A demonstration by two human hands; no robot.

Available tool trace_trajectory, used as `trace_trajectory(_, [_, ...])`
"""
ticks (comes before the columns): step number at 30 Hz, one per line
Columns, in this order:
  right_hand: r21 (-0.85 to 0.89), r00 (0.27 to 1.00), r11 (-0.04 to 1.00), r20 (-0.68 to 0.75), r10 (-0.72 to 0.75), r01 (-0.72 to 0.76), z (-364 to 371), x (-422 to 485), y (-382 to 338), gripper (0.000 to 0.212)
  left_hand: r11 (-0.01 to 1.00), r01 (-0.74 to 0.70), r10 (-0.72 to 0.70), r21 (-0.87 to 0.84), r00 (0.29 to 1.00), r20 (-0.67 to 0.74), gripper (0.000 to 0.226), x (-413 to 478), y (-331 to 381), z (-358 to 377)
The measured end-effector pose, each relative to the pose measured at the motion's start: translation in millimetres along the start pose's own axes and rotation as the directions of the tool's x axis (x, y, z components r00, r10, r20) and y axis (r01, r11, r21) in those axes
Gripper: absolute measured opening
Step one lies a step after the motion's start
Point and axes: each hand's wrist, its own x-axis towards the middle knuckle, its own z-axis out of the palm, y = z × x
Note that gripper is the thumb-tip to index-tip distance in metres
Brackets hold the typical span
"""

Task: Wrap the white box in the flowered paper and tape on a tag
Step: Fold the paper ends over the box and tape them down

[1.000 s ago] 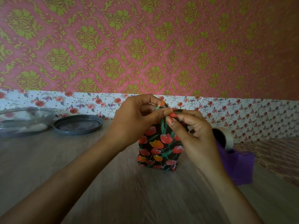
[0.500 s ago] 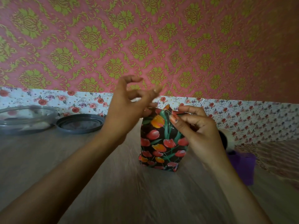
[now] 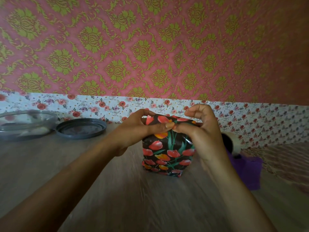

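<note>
Back down from its raise half a second ago, the left hand meets the right hand at the top front edge of the wrapped box, standing upright on the tabletop directly beneath the fingers. Both hands' fingers are narrowly closed, pinching the folded paper there. Glossy paper looks slippery over a light, stiff box, so folded edges seem the best hold.

A clear bowl is sitting far left on the wooden table, with a grey round lid lying just beside it. Behind them, pink damask wallpaper is covering the wall.
</note>
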Motion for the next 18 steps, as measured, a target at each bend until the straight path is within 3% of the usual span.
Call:
trace_trajectory(6, [0.14,0.982,0.975,0.099,0.159,-0.172,-8,11,-4,0.048,0.999,0.001,0.001,0.041,0.999,-0.044,0.079,-2,3,5])
trace_trajectory(14, [0.169,0.97,0.961,0.152,0.192,-0.217,-8,11,-5,0.046,0.997,0.035,-0.034,0.073,0.999,-0.013,0.083,-7,7,3])
trace_trajectory(18, [0.203,0.97,0.949,0.062,0.235,-0.243,-8,15,4,0.016,0.995,0.067,-0.069,0.074,0.997,0.02,0.085,-11,14,4])
